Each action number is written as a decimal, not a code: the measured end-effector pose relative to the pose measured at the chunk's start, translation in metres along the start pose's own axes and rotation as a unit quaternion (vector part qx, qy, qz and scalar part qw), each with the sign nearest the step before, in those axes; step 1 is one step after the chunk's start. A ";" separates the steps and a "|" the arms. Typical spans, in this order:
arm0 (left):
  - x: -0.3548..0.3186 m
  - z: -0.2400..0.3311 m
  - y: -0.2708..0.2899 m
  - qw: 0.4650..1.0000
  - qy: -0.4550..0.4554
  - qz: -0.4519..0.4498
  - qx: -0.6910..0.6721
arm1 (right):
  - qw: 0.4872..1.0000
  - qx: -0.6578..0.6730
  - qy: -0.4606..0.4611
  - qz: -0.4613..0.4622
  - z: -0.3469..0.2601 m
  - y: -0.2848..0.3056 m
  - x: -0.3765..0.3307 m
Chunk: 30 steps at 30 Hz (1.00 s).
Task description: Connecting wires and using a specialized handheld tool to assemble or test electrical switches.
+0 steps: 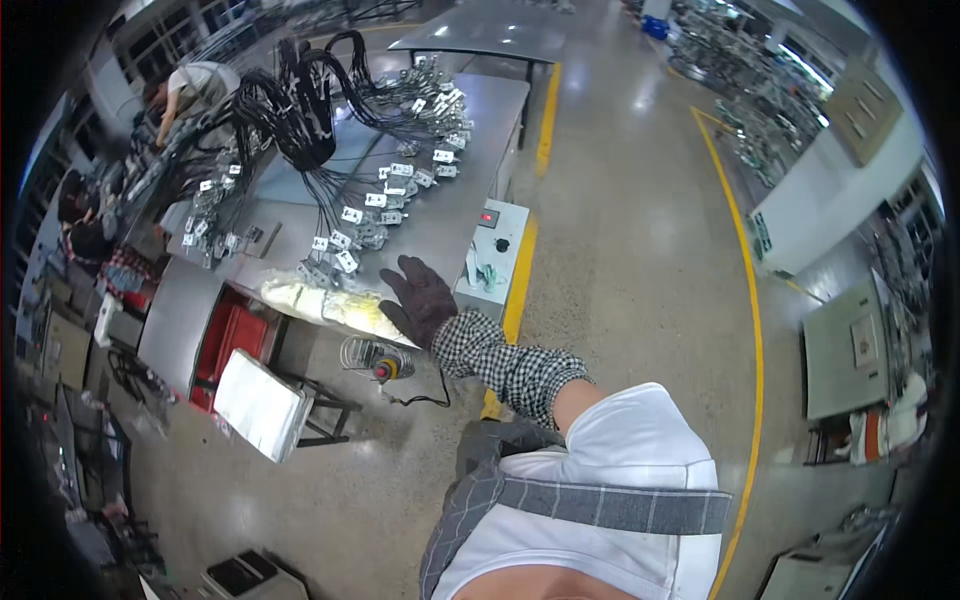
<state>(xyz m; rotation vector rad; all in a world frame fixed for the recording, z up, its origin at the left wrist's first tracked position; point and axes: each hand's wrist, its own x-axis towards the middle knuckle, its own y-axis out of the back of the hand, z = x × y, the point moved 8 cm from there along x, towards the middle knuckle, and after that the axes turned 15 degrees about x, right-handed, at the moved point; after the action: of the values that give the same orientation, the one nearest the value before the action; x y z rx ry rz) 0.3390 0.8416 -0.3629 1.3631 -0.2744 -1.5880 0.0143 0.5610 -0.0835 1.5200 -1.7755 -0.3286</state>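
Head view, hand: I see one gloved hand [420, 298] stretched out over the near edge of the steel workbench [470, 215], fingers spread wide and flat, gripping nothing. A checked sleeve cover runs from its wrist back toward me. I cannot tell from the picture which hand it is; the arm enters from the lower right, so I take it as the right one. The other hand is out of sight.

Head view, nearest thing: the clear plastic bag [325, 303] with pale yellowish contents lies along the bench's front edge. The palm sits just beside its right end, perhaps touching; I cannot tell.

Head view, work on the bench: a black wire harness [300, 110] fans out from a thick bundle into many strands, each ending in a small grey connector with white tags [390, 190].

Head view, progress: as I judge it, the harness is already laid out and tagged, and the bag is unopened and not yet picked up.

Head view, packages and signs: a white control box [497, 240] sits at the bench's right end with a small red switch and a black knob. Below the bench, a red bin [238, 340], a white flat carton [262, 405] on a stand, and a wire-guarded tool holder with a yellow and red part [378, 362]. Yellow floor lines [745, 280] mark the aisle.

Head view, others: a person [195, 90] bends over the far end of the bench.
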 end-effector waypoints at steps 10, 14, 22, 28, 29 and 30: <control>0.094 -0.073 0.061 0.993 -0.046 -0.071 0.077 | 0.996 -0.075 -0.042 0.002 -0.019 0.002 -0.001; 0.109 -0.113 0.080 0.989 -0.040 -0.097 0.100 | 0.995 -0.080 -0.061 -0.014 -0.031 -0.008 0.002; 0.102 0.059 0.317 0.915 -0.200 0.241 0.253 | 0.992 -0.118 -0.011 0.037 -0.023 0.002 0.007; 0.106 0.302 0.468 0.763 -0.486 0.418 0.082 | 0.993 -0.101 0.035 0.059 -0.036 0.001 0.022; 0.115 0.328 0.463 0.707 -0.557 0.432 0.056 | 0.993 -0.094 0.043 0.054 -0.037 -0.002 0.022; 0.139 0.356 0.443 0.715 -0.565 0.397 0.112 | 0.994 -0.073 0.030 0.072 -0.035 0.000 0.017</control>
<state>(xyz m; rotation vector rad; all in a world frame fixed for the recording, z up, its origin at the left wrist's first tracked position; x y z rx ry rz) 0.2832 0.3729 -0.0164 0.1034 -1.5961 -1.4040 0.0379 0.5545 -0.0532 1.2795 -1.7626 -0.3286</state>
